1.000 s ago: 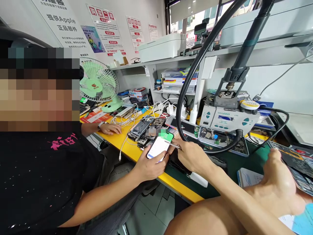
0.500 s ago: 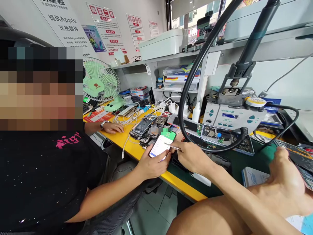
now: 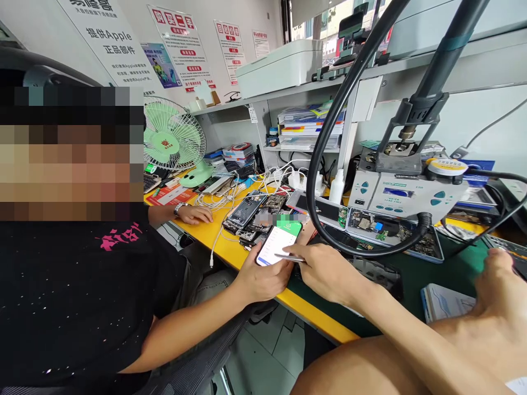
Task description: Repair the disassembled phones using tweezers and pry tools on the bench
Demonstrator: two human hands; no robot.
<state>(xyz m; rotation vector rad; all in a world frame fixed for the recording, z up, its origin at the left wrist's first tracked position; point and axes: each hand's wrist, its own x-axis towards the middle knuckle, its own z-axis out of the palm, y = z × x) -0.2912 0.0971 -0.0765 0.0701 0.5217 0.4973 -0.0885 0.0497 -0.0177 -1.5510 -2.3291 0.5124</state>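
Observation:
My right hand reaches left across the desk edge, pinching thin metal tweezers. Their tip rests over the lit screen of a smartphone. That phone is held by the hand of a person in a black T-shirt seated to my left. Their other hand, with a wristwatch, lies on the yellow desk. At the far right, what seems to be my left hand rests on the green mat. Its fingers are hidden.
A hot-air rework station with a thick black hose stands just behind the phone. Opened phones and circuit boards lie among white cables. A green fan, stacked papers and a printer fill the back.
The view has drifted down and left, so everything sits a little further right. My right hand and the other person's phone hand have barely moved relative to each other.

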